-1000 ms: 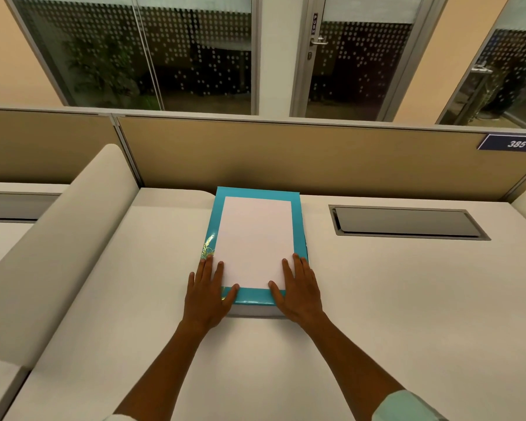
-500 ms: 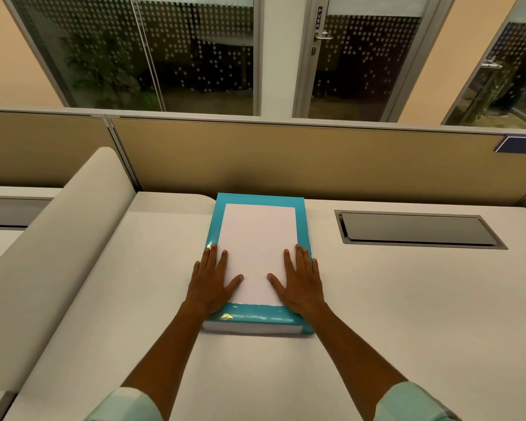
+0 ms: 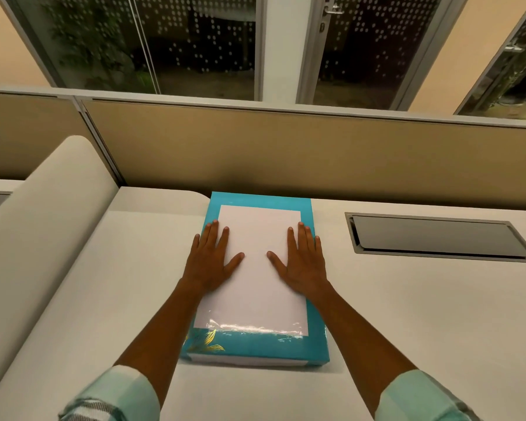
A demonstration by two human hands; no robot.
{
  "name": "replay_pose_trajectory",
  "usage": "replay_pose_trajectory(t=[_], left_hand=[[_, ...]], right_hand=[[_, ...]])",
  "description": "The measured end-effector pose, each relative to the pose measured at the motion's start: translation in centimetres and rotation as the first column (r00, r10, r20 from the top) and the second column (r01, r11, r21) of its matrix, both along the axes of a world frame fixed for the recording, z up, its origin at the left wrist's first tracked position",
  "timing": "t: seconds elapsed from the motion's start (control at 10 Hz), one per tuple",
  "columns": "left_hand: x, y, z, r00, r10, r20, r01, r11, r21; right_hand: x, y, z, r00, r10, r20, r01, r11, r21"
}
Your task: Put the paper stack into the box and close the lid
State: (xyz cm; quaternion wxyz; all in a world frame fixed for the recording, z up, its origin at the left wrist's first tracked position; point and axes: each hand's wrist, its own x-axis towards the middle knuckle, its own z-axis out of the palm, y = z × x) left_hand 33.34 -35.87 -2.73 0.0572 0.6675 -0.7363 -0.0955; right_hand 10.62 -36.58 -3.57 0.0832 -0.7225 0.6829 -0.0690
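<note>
A flat teal box [image 3: 257, 344] with a gold leaf print lies lengthwise on the white desk [image 3: 422, 323], its lid down. A white rectangle [image 3: 255, 293] covers most of the top and shines near its front edge; I cannot tell whether it is a panel or paper. No separate paper stack shows. My left hand [image 3: 211, 262] rests flat on the left side of the top, fingers spread. On the right side my right hand [image 3: 301, 264] lies the same way. Neither hand holds anything.
A recessed grey cable hatch [image 3: 438, 238] sits in the desk to the right of the box. A tan partition wall [image 3: 286, 153] runs along the back edge. A rounded white divider [image 3: 43, 226] borders the desk on the left. Glass doors stand beyond.
Both hands have slid from the near edge of the box farther up its top. The box now looks closer and larger in view.
</note>
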Motion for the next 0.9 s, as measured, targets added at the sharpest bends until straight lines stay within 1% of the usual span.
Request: replay_pose_trajectory(t=[0.3,0.4,0.5,0.6,0.7,0.8,0.9], left_hand=[[-0.2,-1.0,-1.0,1.000,0.016,0.022,-0.015,0.999,-0.052],[-0.6,-0.9,-0.9,0.999,0.018,0.027,-0.018,0.999,-0.028],[-0.9,-1.0,-0.5,0.996,0.023,0.090,-0.025,1.000,0.019],[-0.7,-1.8,0.4,0.989,0.020,0.149,-0.036,0.994,0.100],[-0.7,-1.3,0.8,0.986,-0.015,0.166,-0.008,0.990,0.140],[-0.7,0.7,1.2,0.994,0.004,0.107,-0.009,0.999,0.047],[-2.4,3.4,1.8,0.999,0.010,0.040,-0.009,1.000,-0.013]], right_hand=[[0.1,-1.6,-1.2,1.000,-0.016,0.001,0.016,1.000,-0.013],[-0.1,-1.6,-1.2,1.000,-0.023,-0.001,0.023,1.000,-0.001],[0.1,-1.6,-0.8,1.000,-0.030,-0.004,0.030,0.999,0.043],[0.3,-2.5,0.2,1.000,-0.027,-0.010,0.028,0.991,0.130],[-0.2,-2.3,1.2,0.999,-0.020,-0.031,0.026,0.981,0.191],[-0.5,-0.4,1.6,0.999,-0.043,0.024,0.040,0.994,0.104],[-0.7,2.6,1.9,0.998,-0.059,0.030,0.058,0.998,0.029]])
